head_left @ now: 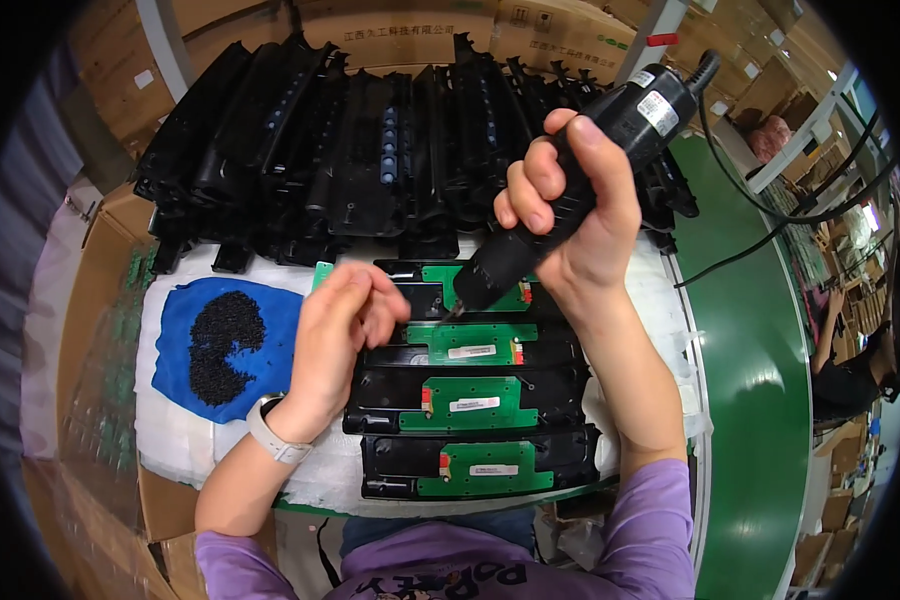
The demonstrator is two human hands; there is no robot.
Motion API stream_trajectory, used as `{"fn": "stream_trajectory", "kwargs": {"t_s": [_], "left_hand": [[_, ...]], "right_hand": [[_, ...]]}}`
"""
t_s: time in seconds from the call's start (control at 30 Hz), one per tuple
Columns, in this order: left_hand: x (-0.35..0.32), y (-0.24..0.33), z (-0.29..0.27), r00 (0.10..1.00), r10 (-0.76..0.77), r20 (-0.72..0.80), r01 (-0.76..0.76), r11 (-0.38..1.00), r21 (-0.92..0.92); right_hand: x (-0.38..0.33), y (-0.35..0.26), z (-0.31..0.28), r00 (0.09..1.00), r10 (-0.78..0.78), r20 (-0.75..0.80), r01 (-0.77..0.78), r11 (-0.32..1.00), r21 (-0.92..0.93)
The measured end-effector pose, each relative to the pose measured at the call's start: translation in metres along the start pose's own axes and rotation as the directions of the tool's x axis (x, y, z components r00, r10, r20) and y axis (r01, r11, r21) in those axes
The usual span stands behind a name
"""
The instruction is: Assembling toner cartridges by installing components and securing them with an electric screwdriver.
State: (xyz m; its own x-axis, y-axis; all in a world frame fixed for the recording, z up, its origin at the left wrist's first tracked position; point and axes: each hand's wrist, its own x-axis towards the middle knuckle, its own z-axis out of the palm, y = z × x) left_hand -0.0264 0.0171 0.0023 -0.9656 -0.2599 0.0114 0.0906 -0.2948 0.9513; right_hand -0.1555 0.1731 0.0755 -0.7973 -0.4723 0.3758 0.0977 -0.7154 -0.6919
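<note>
Nearest: green circuit boards (520, 483) in black housings (388, 455), rowed on the table (305, 475). Blue cloth (177, 335) with small black pieces (220, 335), left of the left hand (338, 318); that hand's fingers bent, cannot tell if pinching anything. Right hand (585, 205) wrapped round a black power screwdriver (505, 262), slanting down-left from the fist, bit near the left fingertips. Beyond: piled black parts (365, 160)

A white-covered counter (175, 430) carries an array of black plastic parts. Long black housings (365, 165) lie piled across its far side. At left, a blue cloth (175, 350) is spread out beneath a heap of small black pieces (225, 325). Beside it, four black trays (562, 400), fitted with green circuit boards (500, 389), sit in close rows toward the near edge.
</note>
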Motion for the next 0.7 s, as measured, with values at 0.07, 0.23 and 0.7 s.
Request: {"fn": "stream_trajectory", "kwargs": {"t_s": [0.07,0.23,0.7], "left_hand": [[0.001,0.002,0.002,0.998,-0.003,-0.058,-0.006,0.986,-0.165],[-0.002,-0.004,0.006,0.997,-0.056,0.046,0.062,0.988,-0.139],[-0.001,-0.005,0.004,0.989,-0.142,0.05,0.145,0.988,-0.05]], "right_hand": [[0.005,0.004,-0.007,0.991,-0.111,0.069,0.125,0.956,-0.264],[0.006,0.021,-0.016,0.979,-0.132,0.156,0.193,0.849,-0.492],[0.002,0.033,-0.017,0.972,-0.094,0.214,0.197,0.821,-0.536]]}}
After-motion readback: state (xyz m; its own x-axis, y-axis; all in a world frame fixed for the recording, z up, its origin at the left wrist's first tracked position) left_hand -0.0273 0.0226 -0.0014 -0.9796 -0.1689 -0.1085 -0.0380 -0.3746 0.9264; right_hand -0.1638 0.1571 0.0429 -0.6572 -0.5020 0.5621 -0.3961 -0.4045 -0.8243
